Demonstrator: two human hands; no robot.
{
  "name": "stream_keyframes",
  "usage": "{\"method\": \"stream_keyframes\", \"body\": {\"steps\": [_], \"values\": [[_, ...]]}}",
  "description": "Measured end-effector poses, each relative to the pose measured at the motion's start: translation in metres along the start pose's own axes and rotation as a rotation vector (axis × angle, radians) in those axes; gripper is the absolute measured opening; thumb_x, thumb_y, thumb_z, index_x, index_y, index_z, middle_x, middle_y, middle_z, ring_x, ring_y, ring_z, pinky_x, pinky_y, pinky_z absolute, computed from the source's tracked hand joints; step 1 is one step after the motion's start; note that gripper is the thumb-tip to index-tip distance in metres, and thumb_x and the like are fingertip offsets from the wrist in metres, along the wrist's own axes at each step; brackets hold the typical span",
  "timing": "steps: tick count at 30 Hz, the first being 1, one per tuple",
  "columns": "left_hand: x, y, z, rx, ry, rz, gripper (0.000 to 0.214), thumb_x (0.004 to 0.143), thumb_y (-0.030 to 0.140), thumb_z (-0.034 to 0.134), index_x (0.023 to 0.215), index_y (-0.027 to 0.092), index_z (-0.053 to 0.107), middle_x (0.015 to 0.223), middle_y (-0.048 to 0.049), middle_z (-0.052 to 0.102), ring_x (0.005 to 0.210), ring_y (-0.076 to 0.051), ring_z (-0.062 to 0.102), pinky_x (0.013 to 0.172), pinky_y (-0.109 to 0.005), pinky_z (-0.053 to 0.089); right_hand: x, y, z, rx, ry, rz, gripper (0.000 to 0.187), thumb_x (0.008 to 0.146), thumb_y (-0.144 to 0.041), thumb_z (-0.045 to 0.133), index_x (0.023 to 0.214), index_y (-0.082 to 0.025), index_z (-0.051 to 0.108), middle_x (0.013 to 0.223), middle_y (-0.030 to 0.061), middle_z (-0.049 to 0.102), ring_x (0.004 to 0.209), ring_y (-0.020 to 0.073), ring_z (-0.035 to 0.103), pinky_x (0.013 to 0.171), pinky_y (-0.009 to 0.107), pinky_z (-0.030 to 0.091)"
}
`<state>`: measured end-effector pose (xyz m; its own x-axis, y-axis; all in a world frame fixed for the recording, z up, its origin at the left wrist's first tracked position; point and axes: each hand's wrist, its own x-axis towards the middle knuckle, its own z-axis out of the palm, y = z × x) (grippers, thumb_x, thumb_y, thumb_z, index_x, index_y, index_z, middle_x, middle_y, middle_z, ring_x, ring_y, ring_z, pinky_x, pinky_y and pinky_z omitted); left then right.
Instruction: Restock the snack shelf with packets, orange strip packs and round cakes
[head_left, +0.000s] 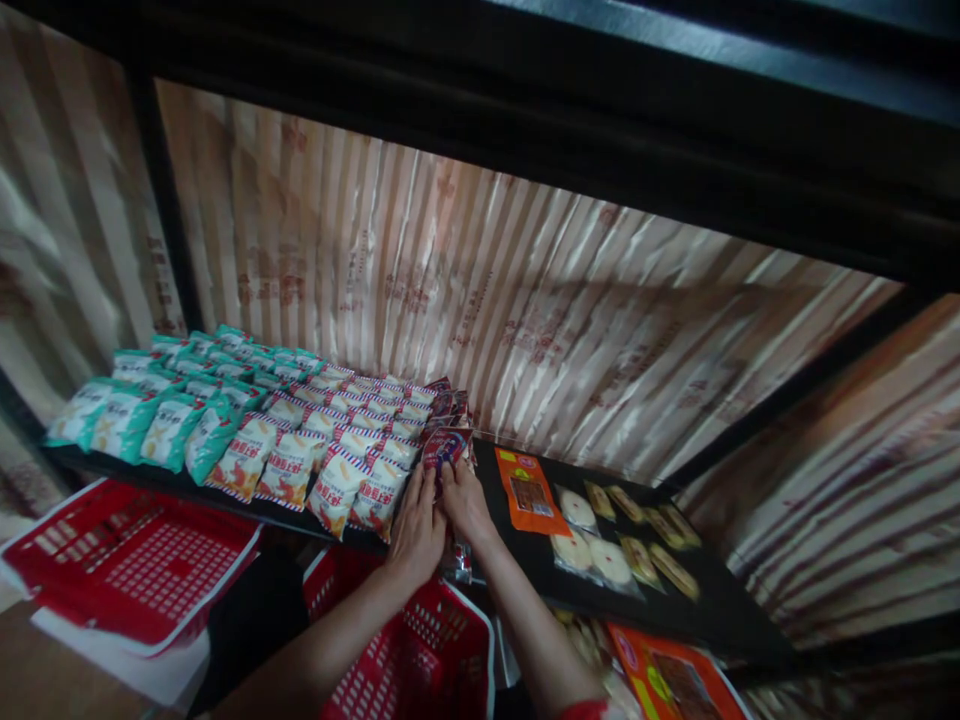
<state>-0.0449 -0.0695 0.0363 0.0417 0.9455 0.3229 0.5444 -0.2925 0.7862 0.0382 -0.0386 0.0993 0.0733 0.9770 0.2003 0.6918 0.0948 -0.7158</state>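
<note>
On the black shelf (pixel 517 545), a dark red snack packet (pixel 444 446) lies at the right end of the bagged snacks. My left hand (pixel 417 530) and my right hand (pixel 463 505) come together at its near edge, fingers closed on it from both sides. Behind it stand more dark packets (pixel 450 405), partly covered. Just left of my left hand are rows of white snack bags (pixel 341 485) with striped tops. To the right of my right hand lies an orange packet (pixel 529 490). My thumbs are mostly hidden.
Teal snack bags (pixel 172 430) fill the shelf's left end. Round white pastries (pixel 609 560) and small yellowish packets (pixel 675 572) lie on the right. Below are a red basket (pixel 135 560), another red basket (pixel 450 640) and another orange packet (pixel 675 680). A black beam (pixel 480 110) crosses overhead.
</note>
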Motion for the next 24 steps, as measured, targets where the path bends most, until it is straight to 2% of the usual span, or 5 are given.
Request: {"method": "stream_keyframes", "body": {"steps": [4,8,14,19,24], "values": [[0.016,-0.002,0.008,-0.006,-0.010,-0.007,0.054,0.082,0.015,0.030,0.136,0.007,0.031,0.145,-0.0139,0.027,0.135,-0.020,0.021,0.112,-0.040,0.021,0.019,0.001,0.003,-0.208,0.000,-0.006,0.031,0.086,-0.024,0.030,0.098,-0.013,0.057,0.098,0.0134,0.064,0.094,0.0205,0.058,0.085,0.029,0.040],[0.028,-0.005,0.015,-0.023,-0.002,-0.005,0.053,0.083,0.017,0.029,0.135,0.008,0.032,0.144,-0.0132,0.029,0.135,-0.020,0.021,0.112,-0.039,0.021,0.032,0.005,0.006,-0.291,-0.030,-0.022,0.033,0.087,-0.022,0.029,0.104,-0.013,0.056,0.103,0.0140,0.063,0.098,0.0200,0.058,0.084,0.028,0.040],[0.034,-0.017,0.027,-0.033,0.005,0.011,0.054,0.084,0.018,0.028,0.136,0.005,0.029,0.144,-0.0157,0.028,0.134,-0.019,0.023,0.112,-0.038,0.022,0.040,0.009,0.008,-0.420,-0.085,0.061,0.033,0.087,-0.025,0.030,0.106,-0.014,0.055,0.103,0.0129,0.063,0.093,0.0197,0.061,0.079,0.028,0.042],[0.033,-0.024,0.038,-0.023,0.036,0.068,0.053,0.085,0.021,0.029,0.136,0.006,0.031,0.144,-0.0165,0.029,0.134,-0.020,0.022,0.112,-0.039,0.022,0.043,0.012,0.007,-0.396,-0.080,0.066,0.034,0.085,-0.023,0.033,0.110,-0.013,0.054,0.103,0.0146,0.064,0.094,0.0206,0.061,0.079,0.027,0.043],[0.037,-0.029,0.048,0.028,0.083,0.059,0.052,0.084,0.017,0.027,0.135,0.006,0.032,0.143,-0.0171,0.030,0.134,-0.020,0.023,0.110,-0.041,0.024,0.043,0.019,0.005,-0.301,-0.046,0.012,0.035,0.082,-0.023,0.038,0.113,-0.013,0.052,0.105,0.0125,0.064,0.096,0.0207,0.060,0.082,0.027,0.042]]}}
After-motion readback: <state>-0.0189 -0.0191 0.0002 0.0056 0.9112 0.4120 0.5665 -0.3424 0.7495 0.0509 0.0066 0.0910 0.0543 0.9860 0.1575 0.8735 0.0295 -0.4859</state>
